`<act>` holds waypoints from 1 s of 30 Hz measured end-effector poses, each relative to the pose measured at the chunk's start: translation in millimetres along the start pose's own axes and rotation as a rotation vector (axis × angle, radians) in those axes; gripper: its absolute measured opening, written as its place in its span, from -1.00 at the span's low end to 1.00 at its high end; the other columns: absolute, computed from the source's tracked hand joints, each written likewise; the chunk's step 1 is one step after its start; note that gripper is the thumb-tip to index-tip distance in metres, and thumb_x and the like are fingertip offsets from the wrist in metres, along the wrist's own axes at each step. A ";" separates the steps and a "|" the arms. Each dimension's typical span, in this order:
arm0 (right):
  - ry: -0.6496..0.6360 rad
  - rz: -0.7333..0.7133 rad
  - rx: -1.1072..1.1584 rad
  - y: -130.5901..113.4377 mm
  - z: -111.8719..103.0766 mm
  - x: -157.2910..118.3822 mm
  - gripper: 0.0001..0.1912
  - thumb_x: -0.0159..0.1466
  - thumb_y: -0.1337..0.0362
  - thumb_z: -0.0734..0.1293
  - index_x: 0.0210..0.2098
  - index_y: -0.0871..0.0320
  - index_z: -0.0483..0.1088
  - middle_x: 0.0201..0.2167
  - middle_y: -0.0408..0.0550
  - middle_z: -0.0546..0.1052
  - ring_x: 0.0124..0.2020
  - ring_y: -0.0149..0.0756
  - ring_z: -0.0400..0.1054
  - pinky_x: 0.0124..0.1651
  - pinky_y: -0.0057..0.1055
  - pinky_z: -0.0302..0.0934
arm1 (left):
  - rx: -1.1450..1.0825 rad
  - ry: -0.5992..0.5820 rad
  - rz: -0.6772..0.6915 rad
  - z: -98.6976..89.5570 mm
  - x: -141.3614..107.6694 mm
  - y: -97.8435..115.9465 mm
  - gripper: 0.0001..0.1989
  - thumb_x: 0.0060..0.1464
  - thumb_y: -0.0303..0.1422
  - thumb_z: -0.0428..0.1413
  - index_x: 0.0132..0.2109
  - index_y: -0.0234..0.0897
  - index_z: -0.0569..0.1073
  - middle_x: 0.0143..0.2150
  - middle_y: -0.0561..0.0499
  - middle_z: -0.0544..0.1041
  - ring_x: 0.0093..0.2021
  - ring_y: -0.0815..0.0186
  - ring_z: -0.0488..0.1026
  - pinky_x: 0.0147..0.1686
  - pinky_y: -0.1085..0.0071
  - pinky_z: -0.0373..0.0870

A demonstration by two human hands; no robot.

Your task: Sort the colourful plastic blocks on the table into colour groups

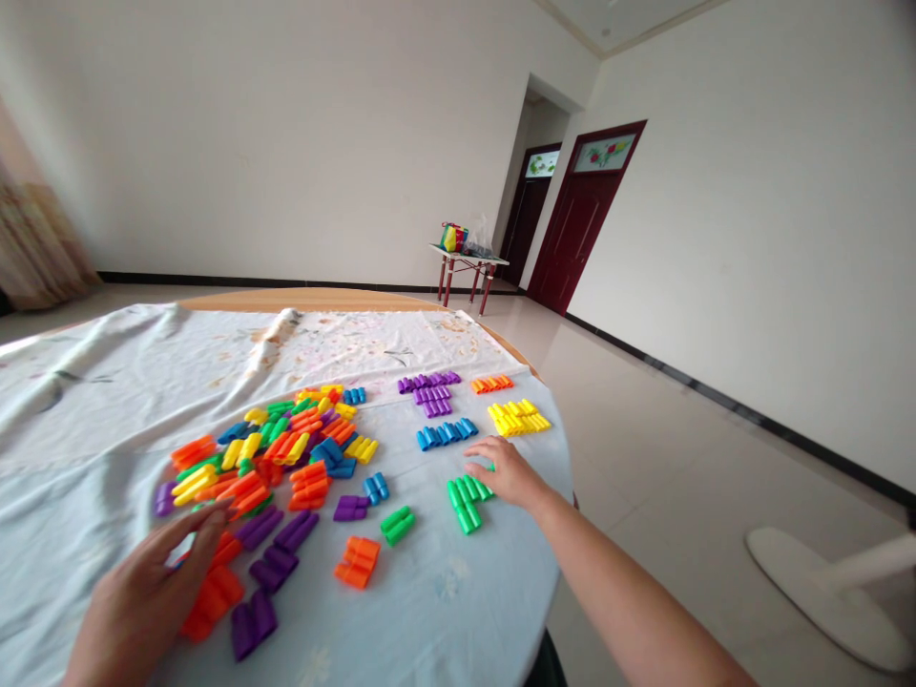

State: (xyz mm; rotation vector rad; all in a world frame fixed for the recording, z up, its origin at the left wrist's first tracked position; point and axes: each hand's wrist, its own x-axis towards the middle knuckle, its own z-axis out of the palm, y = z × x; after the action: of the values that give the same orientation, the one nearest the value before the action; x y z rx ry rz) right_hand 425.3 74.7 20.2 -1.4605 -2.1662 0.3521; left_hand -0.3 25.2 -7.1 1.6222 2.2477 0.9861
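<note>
My left hand (154,582) is at the near left edge of a heap of coloured plastic tube blocks (286,434). Its thumb and forefinger come together in a pinch beside orange blocks (247,494); whatever is between the tips is hidden. My right hand (505,469) is over the far right end of a group of green tube blocks (465,498), fingers apart and slightly curved, partly covering that end. Just beyond it lies a row of blue tube blocks (447,433). Purple blocks (276,568) are scattered right of my left hand.
Beyond my right hand lie grouped purple blocks (432,393), yellow blocks (519,418) and an orange row (492,384). Loose green (398,525) and orange blocks (357,562) are nearer. A wrinkled cloth (444,611) covers the round table. A small table (468,256) with bags stands behind.
</note>
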 end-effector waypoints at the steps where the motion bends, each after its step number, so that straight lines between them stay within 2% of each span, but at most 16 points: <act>1: 0.017 0.030 -0.023 5.6 -2.2 1.1 -0.76 0.21 0.22 0.30 -0.15 0.11 0.48 -0.16 -0.02 0.50 -0.07 -0.25 0.32 0.06 -0.29 0.12 | 0.006 0.001 0.002 0.6 0.4 -1.1 -0.55 -0.03 0.02 -0.08 -0.14 -0.14 0.45 -0.21 0.05 0.56 -0.60 0.44 0.34 -0.41 0.46 0.34; 4: 0.007 0.112 -0.100 22.1 -8.9 1.4 -0.78 0.21 0.27 0.28 -0.17 0.13 0.48 -0.14 0.00 0.50 -0.05 -0.23 0.31 0.07 -0.27 0.11 | 0.005 0.029 0.014 1.0 0.8 -1.7 -0.54 -0.05 0.02 -0.07 -0.16 -0.15 0.46 -0.23 0.04 0.56 -0.57 0.41 0.37 -0.44 0.46 0.33; 8: -0.020 0.124 -0.121 34.1 -13.0 -3.5 -0.77 0.23 0.32 0.24 -0.18 0.17 0.49 -0.19 0.01 0.52 -0.08 -0.24 0.33 0.05 -0.30 0.14 | -0.019 0.044 0.027 -0.9 -0.6 1.6 -0.55 -0.07 0.01 -0.05 -0.18 -0.16 0.48 -0.24 0.03 0.57 -0.54 0.39 0.42 -0.44 0.48 0.34; 14: -0.021 0.111 -0.120 33.7 -10.5 -9.9 -0.78 0.23 0.33 0.24 -0.21 0.16 0.50 -0.20 0.01 0.52 -0.09 -0.24 0.34 0.03 -0.31 0.15 | -0.036 0.059 0.025 -6.9 -3.6 12.9 -0.57 -0.09 0.00 -0.05 -0.23 -0.15 0.50 -0.27 0.04 0.58 -0.56 0.40 0.40 -0.48 0.50 0.36; 18: -0.006 0.106 -0.155 28.2 -12.9 -10.1 -0.77 0.24 0.31 0.23 -0.18 0.17 0.48 -0.19 0.03 0.52 -0.08 -0.22 0.33 0.04 -0.29 0.15 | -0.036 0.022 -0.022 -14.4 -7.8 26.7 -0.53 -0.12 -0.01 -0.04 -0.22 -0.21 0.52 -0.27 -0.03 0.58 -0.46 0.32 0.46 -0.43 0.49 0.37; 21: 0.096 0.070 -0.146 12.0 -11.3 -6.7 -0.75 0.25 0.29 0.23 -0.13 0.19 0.45 -0.18 0.04 0.51 -0.08 -0.22 0.32 0.06 -0.28 0.13 | -0.052 -0.006 -0.037 -16.4 -9.6 31.0 -0.51 -0.12 -0.02 -0.05 -0.19 -0.24 0.52 -0.23 -0.05 0.58 -0.41 0.29 0.47 -0.40 0.47 0.37; 24: 0.163 -0.029 -0.027 -20.6 2.2 -1.9 -0.77 0.26 0.29 0.22 -0.14 0.16 0.45 -0.17 0.01 0.50 -0.08 -0.26 0.32 0.05 -0.31 0.14 | -0.088 -0.024 -0.052 -15.6 -9.9 28.5 -0.49 -0.12 -0.01 -0.04 -0.16 -0.25 0.51 -0.17 -0.04 0.57 -0.41 0.32 0.46 -0.35 0.48 0.36; 27: 0.103 -0.158 0.114 -61.1 26.7 3.3 -0.80 0.25 0.30 0.24 -0.17 0.13 0.45 -0.20 -0.04 0.51 -0.09 -0.29 0.32 0.03 -0.35 0.16 | -0.127 -0.009 -0.053 -16.1 -10.8 26.1 -0.51 -0.11 -0.03 -0.02 -0.14 -0.24 0.50 -0.17 -0.03 0.57 -0.39 0.32 0.46 -0.33 0.49 0.35; 30: 0.067 -0.231 0.196 -93.1 52.3 9.3 -0.81 0.23 0.32 0.26 -0.19 0.12 0.45 -0.23 -0.06 0.51 -0.11 -0.31 0.33 0.01 -0.37 0.17 | -0.169 0.007 -0.047 -17.8 -12.0 26.1 -0.54 -0.10 -0.06 0.01 -0.16 -0.26 0.51 -0.16 -0.05 0.57 -0.20 0.25 0.48 -0.25 0.50 0.35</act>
State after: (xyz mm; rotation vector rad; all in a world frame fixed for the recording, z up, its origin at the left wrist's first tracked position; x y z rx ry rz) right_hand 321.0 50.1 22.8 -1.0879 -2.1508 0.4131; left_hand 15.0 11.9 19.9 1.4910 2.1322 1.1370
